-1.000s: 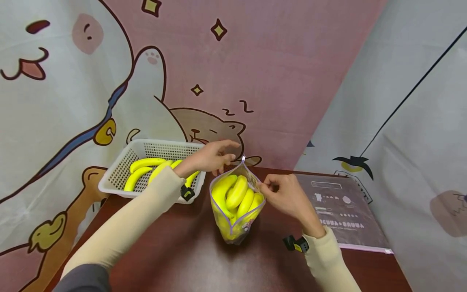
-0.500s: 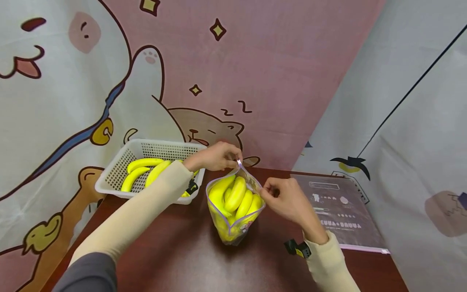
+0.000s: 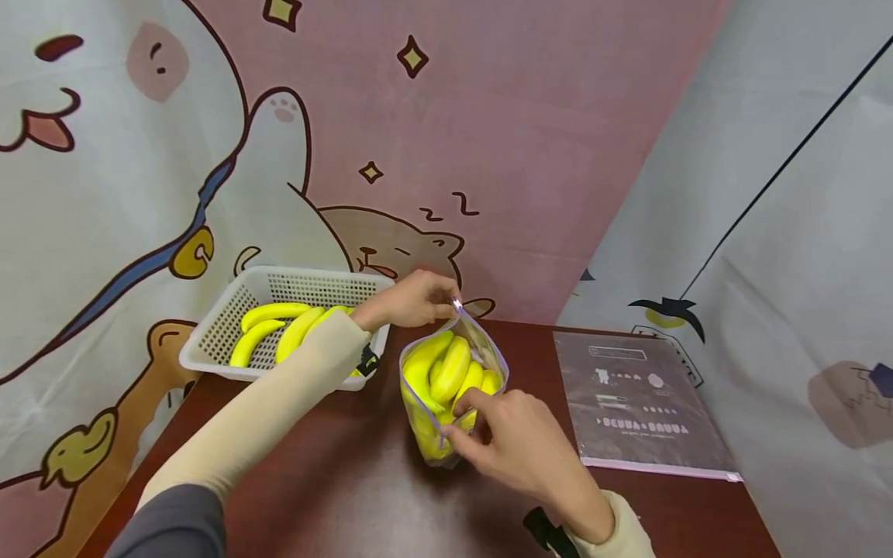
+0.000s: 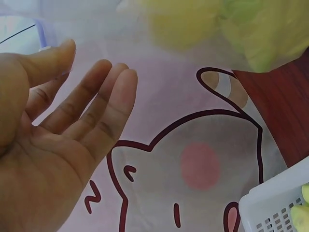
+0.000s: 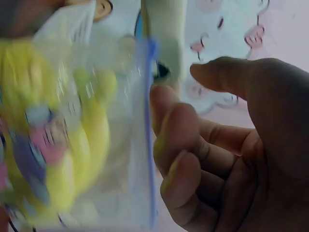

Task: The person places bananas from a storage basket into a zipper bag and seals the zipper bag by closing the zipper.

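Note:
A clear zip bag with a purple zip edge stands upright on the table, its mouth spread apart. Several yellow bananas fill it. My left hand pinches the far corner of the mouth, by the white slider, between thumb and index finger; its other fingers extend loosely in the left wrist view. At the near corner is my right hand, covering part of the bag's front. The right wrist view shows its thumb and bent fingers apart beside the purple edge, with nothing pinched.
Left of the bag sits a white perforated basket with several more bananas, partly hidden by the left forearm. A flat, translucent zip bag lies at the table's right. A printed cloth hangs close behind.
My left hand has come to the far corner and pinched it. My right hand has let go of the right edge and moved to the near corner.

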Demonstrator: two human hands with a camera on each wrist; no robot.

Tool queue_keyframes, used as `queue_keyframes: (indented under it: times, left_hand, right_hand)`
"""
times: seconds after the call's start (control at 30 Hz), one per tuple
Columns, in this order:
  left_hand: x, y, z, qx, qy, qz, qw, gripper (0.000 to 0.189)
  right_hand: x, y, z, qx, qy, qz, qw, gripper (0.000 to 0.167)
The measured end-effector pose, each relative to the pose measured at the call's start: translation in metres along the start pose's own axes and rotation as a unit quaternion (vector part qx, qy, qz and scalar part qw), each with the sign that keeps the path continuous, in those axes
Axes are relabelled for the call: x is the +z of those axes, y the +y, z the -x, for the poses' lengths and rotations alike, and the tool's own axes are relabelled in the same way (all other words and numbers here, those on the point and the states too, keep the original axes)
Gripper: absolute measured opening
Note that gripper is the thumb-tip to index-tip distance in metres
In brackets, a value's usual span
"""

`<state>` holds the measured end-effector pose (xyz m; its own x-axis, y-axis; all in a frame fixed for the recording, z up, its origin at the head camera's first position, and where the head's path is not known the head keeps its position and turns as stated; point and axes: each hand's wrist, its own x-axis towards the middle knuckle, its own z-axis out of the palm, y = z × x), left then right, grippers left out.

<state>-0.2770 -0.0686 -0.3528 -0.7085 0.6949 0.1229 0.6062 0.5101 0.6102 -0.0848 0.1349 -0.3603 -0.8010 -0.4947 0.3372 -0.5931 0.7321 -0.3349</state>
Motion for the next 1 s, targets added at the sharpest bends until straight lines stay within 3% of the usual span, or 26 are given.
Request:
queue_keyframes:
  times: [0.17,0.33,0.53,0.7,0.87,1.0]
  left_hand:
    - [0.002,-0.003,0.002,-0.007,0.011,-0.005,0.9999,0.007]
    - [-0.001,-0.009,0.009,-0.034,0.039,0.009,0.9986,0.007]
    - [-0.008,-0.022,0.030,-0.084,0.075,0.070,0.9912,0.007]
    - [-0.007,-0.029,0.044,-0.103,0.110,0.095,0.9839,0.007]
    - [-0.001,-0.029,0.052,-0.089,0.136,0.135,0.9773,0.008]
    - [0.005,-0.026,0.059,-0.068,0.137,0.178,0.9720,0.007]
  right_hand:
    - [0.018,-0.011,0.002,-0.013,-0.037,0.032,0.9987,0.026]
    - [0.020,-0.003,0.005,-0.003,-0.008,0.051,0.9987,0.045]
    - [0.001,0.028,0.010,0.005,0.038,0.041,0.9984,0.040]
    - [-0.015,0.059,0.014,0.016,0.056,-0.001,0.9983,0.033]
    - [-0.021,0.081,0.016,0.018,0.072,-0.016,0.9971,0.025]
    - [-0.025,0.092,0.017,0.015,0.090,-0.011,0.9958,0.022]
